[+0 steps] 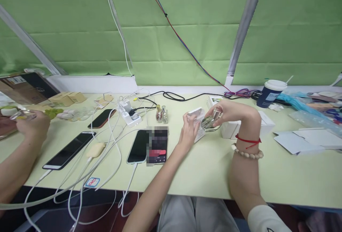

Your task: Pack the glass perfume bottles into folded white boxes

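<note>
My left hand (189, 130) is closed around a small white box (197, 112), which is tilted, with clear plastic showing at its side. My right hand (224, 112), bent sharply at the wrist, grips a clear glass bottle (211, 122) with a shiny silver part at its top; it looks like a perfume bottle. The bottle is close beside the box, and I cannot tell whether they touch. Two small glass bottles, a gold-topped one (159, 114) and a silver-topped one (165, 115), stand together to the left. Behind my right wrist are white boxes (230, 129), partly hidden.
Phones lie to the left, one a black-screened phone (137, 147) on a cable. White cables (109, 139) tangle around a power strip (129, 116). Rightward are a lidded cup (270, 93) and flat white card (296, 142). At far left, another person's hand (34, 125) holds something clear.
</note>
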### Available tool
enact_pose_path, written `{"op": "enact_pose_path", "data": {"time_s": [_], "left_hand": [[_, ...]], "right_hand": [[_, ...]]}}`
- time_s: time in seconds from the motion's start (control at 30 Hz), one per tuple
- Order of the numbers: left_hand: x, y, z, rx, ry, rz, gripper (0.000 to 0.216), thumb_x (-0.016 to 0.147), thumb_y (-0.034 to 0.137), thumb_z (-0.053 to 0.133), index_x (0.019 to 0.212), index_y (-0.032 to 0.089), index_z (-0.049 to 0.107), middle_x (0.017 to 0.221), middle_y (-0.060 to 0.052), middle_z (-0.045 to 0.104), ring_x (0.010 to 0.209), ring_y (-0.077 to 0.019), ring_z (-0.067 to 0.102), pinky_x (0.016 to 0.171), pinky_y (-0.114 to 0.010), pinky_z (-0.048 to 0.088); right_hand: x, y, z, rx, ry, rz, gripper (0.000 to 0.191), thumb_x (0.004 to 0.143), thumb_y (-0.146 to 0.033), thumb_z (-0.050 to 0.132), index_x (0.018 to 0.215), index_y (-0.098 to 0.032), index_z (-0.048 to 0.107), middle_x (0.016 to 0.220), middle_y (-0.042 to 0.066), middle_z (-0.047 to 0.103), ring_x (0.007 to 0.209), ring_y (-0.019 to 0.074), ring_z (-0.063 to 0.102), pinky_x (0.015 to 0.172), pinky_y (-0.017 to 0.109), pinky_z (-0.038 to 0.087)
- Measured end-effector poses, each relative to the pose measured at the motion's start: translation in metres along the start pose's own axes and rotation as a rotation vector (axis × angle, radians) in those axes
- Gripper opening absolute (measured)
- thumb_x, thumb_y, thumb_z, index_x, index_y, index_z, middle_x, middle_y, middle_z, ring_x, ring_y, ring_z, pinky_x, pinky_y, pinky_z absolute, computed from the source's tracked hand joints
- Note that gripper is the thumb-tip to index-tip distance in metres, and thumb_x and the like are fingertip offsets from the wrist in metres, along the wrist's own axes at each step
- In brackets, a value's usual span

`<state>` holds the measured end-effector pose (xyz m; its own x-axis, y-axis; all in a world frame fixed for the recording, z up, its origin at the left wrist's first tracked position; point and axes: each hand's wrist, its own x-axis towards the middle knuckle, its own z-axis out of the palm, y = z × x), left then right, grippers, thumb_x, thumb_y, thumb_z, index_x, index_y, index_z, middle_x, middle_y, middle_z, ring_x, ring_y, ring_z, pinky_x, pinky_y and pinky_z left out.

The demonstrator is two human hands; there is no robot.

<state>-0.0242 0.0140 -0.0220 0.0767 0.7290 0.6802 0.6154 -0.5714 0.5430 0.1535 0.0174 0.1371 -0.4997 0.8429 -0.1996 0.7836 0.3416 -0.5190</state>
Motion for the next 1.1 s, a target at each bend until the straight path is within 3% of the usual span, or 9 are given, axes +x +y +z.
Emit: {"op": "enact_pose_path", "data": {"time_s": [0.13,0.23,0.33,0.57,0.77,0.93,1.1], "left_hand": [[0.003,0.001,-0.006,-0.005,-0.106,-0.003,0.027,0.085,0.018,0.044,0.111,0.019,0.045,0.113,-0.012,0.04,0.09,-0.0189,0.057,0.075,-0.033,0.05],[0.006,-0.001,-0.009,-0.008,-0.119,-0.001,0.027,0.085,0.025,0.048,0.111,0.018,0.047,0.11,-0.01,0.043,0.092,-0.019,0.056,0.079,-0.032,0.049],[0.009,-0.003,-0.012,0.014,-0.129,-0.009,0.018,0.087,0.03,0.048,0.099,0.018,0.053,0.101,-0.008,0.046,0.091,-0.0186,0.055,0.081,-0.032,0.048],[0.011,-0.005,-0.014,-0.048,-0.09,0.081,0.019,0.091,0.024,0.041,0.089,0.017,0.058,0.122,-0.012,0.04,0.108,-0.019,0.051,0.091,-0.031,0.044],[0.008,-0.005,-0.015,-0.03,-0.04,-0.013,0.023,0.092,0.024,0.039,0.084,0.016,0.058,0.119,-0.011,0.044,0.106,-0.0181,0.051,0.09,-0.031,0.044],[0.009,-0.006,-0.015,-0.053,0.01,-0.014,0.014,0.088,0.026,0.049,0.081,0.016,0.056,0.108,-0.009,0.051,0.096,-0.0161,0.055,0.083,-0.028,0.045],[0.008,-0.007,-0.009,-0.054,-0.029,-0.074,0.014,0.091,0.027,0.043,0.088,0.017,0.053,0.112,-0.011,0.051,0.11,-0.0202,0.051,0.089,-0.034,0.044]], "right_hand": [[-0.004,-0.011,0.002,0.131,0.105,-0.139,0.039,0.058,-0.028,0.073,0.097,-0.02,0.07,0.078,0.001,0.066,0.074,0.0165,0.06,0.064,0.023,0.046],[0.002,-0.017,0.004,0.116,0.223,-0.191,0.034,0.06,-0.021,0.07,0.094,-0.018,0.068,0.082,0.002,0.065,0.074,0.0152,0.058,0.066,0.023,0.044],[0.013,-0.016,0.005,0.035,0.314,-0.21,0.028,0.062,-0.015,0.067,0.09,-0.018,0.067,0.083,0.001,0.063,0.075,0.0141,0.055,0.065,0.022,0.042],[0.031,-0.004,0.008,0.062,0.382,-0.283,0.023,0.061,-0.018,0.067,0.083,-0.016,0.064,0.077,0.0,0.061,0.072,0.0132,0.051,0.063,0.021,0.038],[0.045,0.002,0.011,0.105,0.392,-0.317,0.023,0.056,-0.021,0.07,0.078,-0.014,0.065,0.07,0.001,0.06,0.067,0.0131,0.05,0.058,0.021,0.036],[0.052,0.005,0.014,0.124,0.398,-0.323,0.023,0.054,-0.02,0.072,0.075,-0.014,0.066,0.068,0.0,0.059,0.065,0.0122,0.048,0.058,0.022,0.035],[0.056,0.008,0.015,0.073,0.433,-0.325,0.026,0.053,-0.021,0.074,0.076,-0.015,0.067,0.064,-0.002,0.054,0.063,0.0109,0.046,0.057,0.021,0.034]]}}
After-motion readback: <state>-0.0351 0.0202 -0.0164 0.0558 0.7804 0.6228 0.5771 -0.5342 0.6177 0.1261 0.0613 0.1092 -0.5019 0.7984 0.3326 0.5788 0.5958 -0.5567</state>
